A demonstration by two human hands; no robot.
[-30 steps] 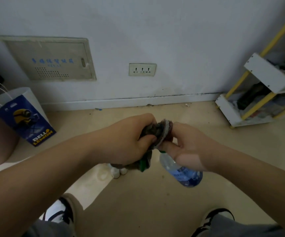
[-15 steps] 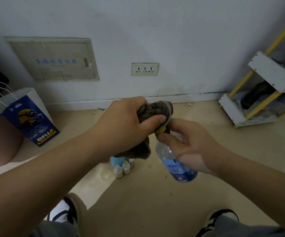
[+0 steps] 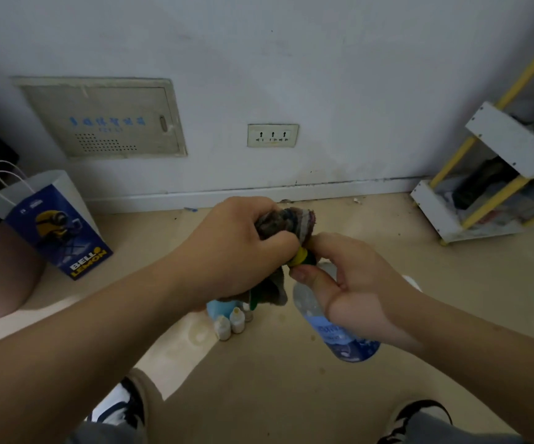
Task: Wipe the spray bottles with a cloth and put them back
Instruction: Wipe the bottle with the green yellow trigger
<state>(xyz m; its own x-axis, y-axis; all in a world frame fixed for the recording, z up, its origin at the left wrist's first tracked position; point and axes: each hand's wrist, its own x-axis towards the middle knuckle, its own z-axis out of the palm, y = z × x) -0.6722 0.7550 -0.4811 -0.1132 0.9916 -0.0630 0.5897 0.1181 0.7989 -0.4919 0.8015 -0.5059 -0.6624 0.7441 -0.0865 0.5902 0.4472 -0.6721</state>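
Note:
A clear spray bottle (image 3: 339, 334) with a blue label hangs tilted above the floor, its yellow-and-green spray head (image 3: 302, 256) pointing up and left. My right hand (image 3: 352, 283) grips the bottle round its neck and shoulder. My left hand (image 3: 237, 251) clutches a dark, bunched cloth (image 3: 286, 221) and presses it over the top of the spray head. A tail of the cloth hangs below my left hand and hides the green trigger in part.
On the floor below my hands stand a light blue container (image 3: 221, 307) and several small white dropper bottles (image 3: 232, 323). A blue-and-white paper bag (image 3: 54, 225) stands at left, a white-and-yellow rack (image 3: 490, 187) at right. My shoes (image 3: 419, 418) show at the bottom.
Both hands rose slightly with the bottle. The cloth shifted from round the head and trigger up onto the top of the head, baring the yellow collar and the bottles on the floor.

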